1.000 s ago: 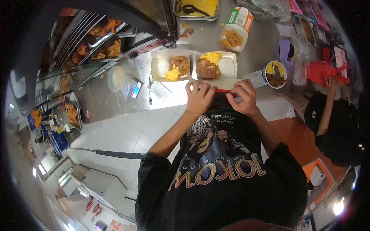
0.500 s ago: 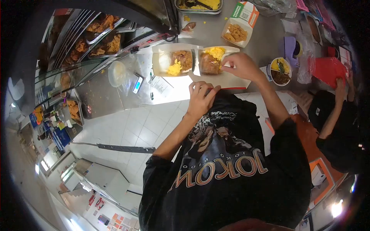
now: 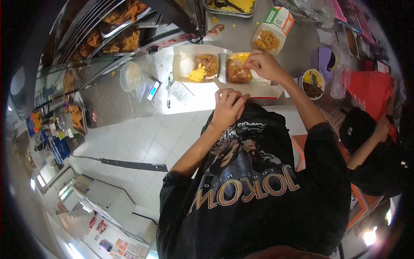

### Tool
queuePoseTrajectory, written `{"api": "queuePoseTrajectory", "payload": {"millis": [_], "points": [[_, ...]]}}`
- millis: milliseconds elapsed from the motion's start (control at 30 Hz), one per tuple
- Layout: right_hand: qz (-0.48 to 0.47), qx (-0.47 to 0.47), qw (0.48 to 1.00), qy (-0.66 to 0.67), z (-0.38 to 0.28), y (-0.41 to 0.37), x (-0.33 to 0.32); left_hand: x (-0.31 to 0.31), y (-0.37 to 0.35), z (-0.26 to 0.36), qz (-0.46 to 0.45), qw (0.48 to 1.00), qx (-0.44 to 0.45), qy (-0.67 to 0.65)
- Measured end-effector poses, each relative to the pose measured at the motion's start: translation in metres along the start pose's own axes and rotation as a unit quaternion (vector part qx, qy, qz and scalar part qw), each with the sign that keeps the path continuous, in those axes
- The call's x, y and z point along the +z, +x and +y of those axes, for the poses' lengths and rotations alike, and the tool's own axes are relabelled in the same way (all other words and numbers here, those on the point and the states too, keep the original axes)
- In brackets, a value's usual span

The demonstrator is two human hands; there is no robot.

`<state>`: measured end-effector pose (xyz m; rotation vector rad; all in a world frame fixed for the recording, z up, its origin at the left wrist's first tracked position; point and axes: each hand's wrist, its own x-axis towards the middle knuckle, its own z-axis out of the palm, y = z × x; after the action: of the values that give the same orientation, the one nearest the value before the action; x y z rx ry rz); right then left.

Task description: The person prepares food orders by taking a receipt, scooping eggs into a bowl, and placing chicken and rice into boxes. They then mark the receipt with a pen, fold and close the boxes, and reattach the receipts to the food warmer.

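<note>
My left hand [image 3: 229,108] grips the front edge of an open paper box's lid [image 3: 258,90], near my shirt. Above the same box, my right hand [image 3: 264,64] has its fingertips pinched together; anything between them is too small to make out. That box holds a browned piece of chicken [image 3: 238,74] and some yellow scrambled egg [image 3: 237,57]. Just left of it, a second open box [image 3: 177,69] contains rice, chicken [image 3: 211,64] and yellow egg [image 3: 197,74].
A small box of fried pieces [image 3: 267,39] and an egg tray [image 3: 241,5] stand farther back. Right are a bowl [image 3: 312,84], a purple holder [image 3: 324,60] and a co-worker's hand [image 3: 381,128] by a red bag [image 3: 368,90]. A scale [image 3: 153,89] and fried-food cabinet are left.
My right hand has moved slightly up and back over the box, fingertips closer together. My left hand stays at the lid edge. The co-worker's hand has lowered beside the red bag.
</note>
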<state>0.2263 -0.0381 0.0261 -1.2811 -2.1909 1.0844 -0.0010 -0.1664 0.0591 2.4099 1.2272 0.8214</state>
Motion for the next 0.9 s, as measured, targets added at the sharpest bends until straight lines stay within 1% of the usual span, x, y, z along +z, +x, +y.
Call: {"api": "queuePoseTrajectory", "payload": {"millis": [33,67,167,200,267,367,467,567,600,667,700,767,867,900], "points": [[0.003,0.011,1.0,0.018,0.002,-0.001,-0.005,0.001,0.0,-0.001,0.006,1.0,0.003,0.002],[0.03,0.038,0.997,0.058,0.003,-0.003,-0.005,0.002,0.0,-0.003,0.011,1.0,0.006,0.003],[-0.04,0.12,0.989,0.078,-0.003,-0.007,-0.023,0.007,-0.003,-0.006,0.013,1.0,0.008,0.0],[-0.033,0.054,0.998,0.031,-0.006,-0.009,-0.024,0.008,-0.003,-0.007,0.011,1.0,0.009,-0.002],[-0.016,-0.078,0.995,-0.061,-0.014,-0.018,-0.025,0.008,-0.003,-0.007,0.007,1.0,0.006,-0.003],[-0.014,-0.034,0.996,-0.08,-0.019,-0.032,-0.041,0.004,-0.001,-0.009,0.013,1.0,0.004,-0.004],[-0.058,-0.067,0.996,0.002,-0.053,-0.067,-0.064,0.006,0.006,-0.016,0.033,0.999,-0.002,-0.008],[-0.108,0.012,0.989,0.095,-0.076,-0.086,-0.062,0.012,0.015,-0.026,0.033,0.999,-0.002,-0.01],[-0.06,0.021,0.996,0.059,-0.073,-0.087,-0.057,0.014,0.018,-0.028,0.029,1.0,-0.002,-0.01],[0.044,0.041,0.998,-0.013,-0.061,-0.092,-0.039,0.022,0.03,-0.037,0.055,0.998,-0.005,-0.018],[0.072,0.058,0.996,0.0,-0.056,-0.09,-0.034,0.027,0.037,-0.041,0.067,0.997,-0.006,-0.024],[0.127,0.093,0.987,0.026,-0.05,-0.083,-0.028,0.036,0.046,-0.046,0.041,0.999,-0.02,-0.011],[0.108,0.028,0.989,-0.096,-0.04,-0.089,-0.026,0.043,0.039,-0.041,0.005,0.999,-0.026,-0.018],[0.125,0.044,0.988,-0.079,-0.033,-0.091,-0.022,0.044,0.035,-0.04,-0.008,0.999,-0.023,-0.024]]}}
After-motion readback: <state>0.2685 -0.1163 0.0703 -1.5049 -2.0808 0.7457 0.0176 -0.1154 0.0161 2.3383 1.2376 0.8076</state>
